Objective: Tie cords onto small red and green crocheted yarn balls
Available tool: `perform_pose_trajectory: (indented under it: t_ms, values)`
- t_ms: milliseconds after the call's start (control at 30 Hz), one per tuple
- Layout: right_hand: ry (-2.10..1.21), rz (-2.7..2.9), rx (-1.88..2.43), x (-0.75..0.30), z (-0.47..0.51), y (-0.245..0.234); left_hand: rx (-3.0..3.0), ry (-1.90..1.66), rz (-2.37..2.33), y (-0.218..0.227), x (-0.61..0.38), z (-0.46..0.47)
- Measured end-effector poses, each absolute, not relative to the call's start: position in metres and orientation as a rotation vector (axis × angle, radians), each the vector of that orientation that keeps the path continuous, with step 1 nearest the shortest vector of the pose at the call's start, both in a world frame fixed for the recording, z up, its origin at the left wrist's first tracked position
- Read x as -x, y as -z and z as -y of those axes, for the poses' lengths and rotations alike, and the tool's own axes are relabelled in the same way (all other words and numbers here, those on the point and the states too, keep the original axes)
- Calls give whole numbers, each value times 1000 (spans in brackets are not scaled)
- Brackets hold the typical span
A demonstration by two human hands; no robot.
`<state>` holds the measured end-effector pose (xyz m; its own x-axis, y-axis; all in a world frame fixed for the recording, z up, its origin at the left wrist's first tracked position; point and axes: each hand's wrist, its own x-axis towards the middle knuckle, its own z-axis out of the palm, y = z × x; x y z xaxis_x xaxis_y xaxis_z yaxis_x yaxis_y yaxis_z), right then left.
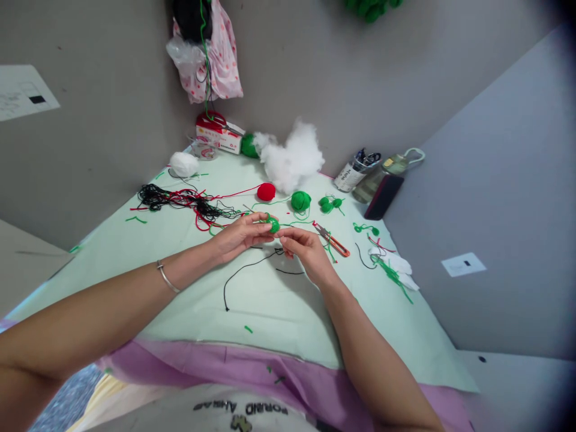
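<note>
My left hand (238,236) pinches a small green crocheted piece (272,224) above the pale green table cover (189,300). My right hand (303,247) is closed beside it, its fingertips touching the same green piece from the right. A black thread (245,270) trails from under the hands down across the cover. A silver bangle sits on my left wrist.
A tangle of black and red yarn (180,201), a red ball (266,191), a green ball (300,200) and small green pieces (330,204) lie beyond the hands. Orange-handled snips (333,241) lie right of my right hand. White stuffing (292,156), a pen cup (355,171) and a bottle (382,174) stand at the back.
</note>
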<state>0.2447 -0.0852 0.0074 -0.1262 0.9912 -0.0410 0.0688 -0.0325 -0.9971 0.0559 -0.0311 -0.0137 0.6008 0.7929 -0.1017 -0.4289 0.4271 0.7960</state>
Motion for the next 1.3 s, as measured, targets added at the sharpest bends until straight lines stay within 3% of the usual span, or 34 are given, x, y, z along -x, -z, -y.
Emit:
perform_pose_trajectory:
  t_ms: [633, 1000, 1300]
  values:
    - [-1300, 1413, 1111, -249, 79, 0, -849, -778, -628, 12, -57, 30]
    - [-1329, 1514, 1069, -254, 68, 3, -936, -717, -901, -12, -67, 42]
    - [-1401, 1594, 1146, -252, 57, 4, -936, -800, -916, 6, -67, 32]
